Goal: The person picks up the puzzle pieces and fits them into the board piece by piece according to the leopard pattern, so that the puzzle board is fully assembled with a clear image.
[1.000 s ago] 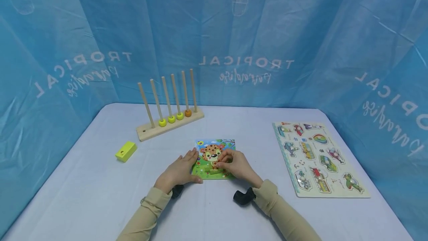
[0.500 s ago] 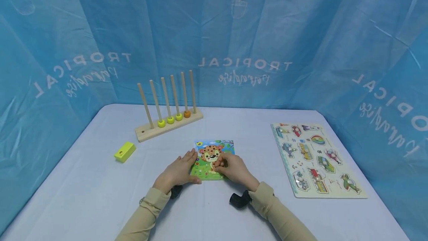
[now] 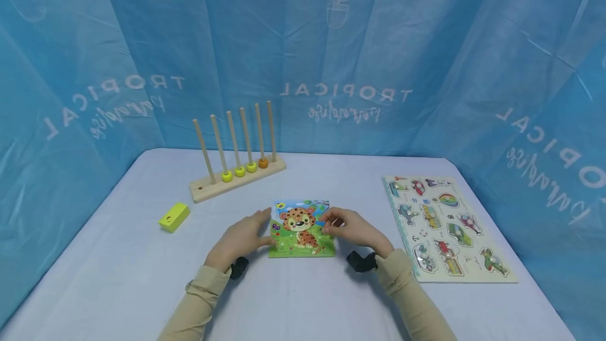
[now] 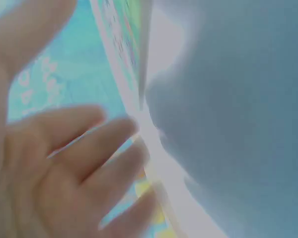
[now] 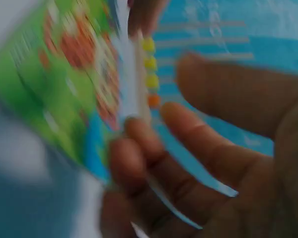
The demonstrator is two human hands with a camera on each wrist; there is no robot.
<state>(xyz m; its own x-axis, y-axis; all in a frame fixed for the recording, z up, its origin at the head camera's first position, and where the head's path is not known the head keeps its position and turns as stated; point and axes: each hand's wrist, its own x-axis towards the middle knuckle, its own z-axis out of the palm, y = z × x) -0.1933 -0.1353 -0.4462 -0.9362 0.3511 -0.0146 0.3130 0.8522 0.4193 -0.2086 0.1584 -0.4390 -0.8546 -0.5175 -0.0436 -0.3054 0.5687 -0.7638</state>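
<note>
A small square leopard puzzle [image 3: 301,229] lies flat at the middle of the table, its picture complete as far as I can see. My left hand [image 3: 238,240] hovers at the puzzle's left edge, thumb spread from the fingers; the left wrist view shows nothing in its palm. At the opposite edge is my right hand [image 3: 356,229], fingers loosely bent. In the right wrist view, thumb and forefinger stand apart with nothing between them, and the other fingertips [image 5: 126,158] are close to the puzzle's side; whether they touch it I cannot tell.
Behind and left stands a wooden peg rack [image 3: 239,179] with several yellow and orange beads. A yellow-green block [image 3: 174,218] lies at the left. A large knobbed vehicle puzzle board [image 3: 447,228] lies at the right. Blue printed cloth [image 3: 303,57] surrounds the table.
My right hand has drawn back rightward from the leopard's body, uncovering it. The left hand has moved slightly left, off the puzzle's edge. The puzzle stays in place.
</note>
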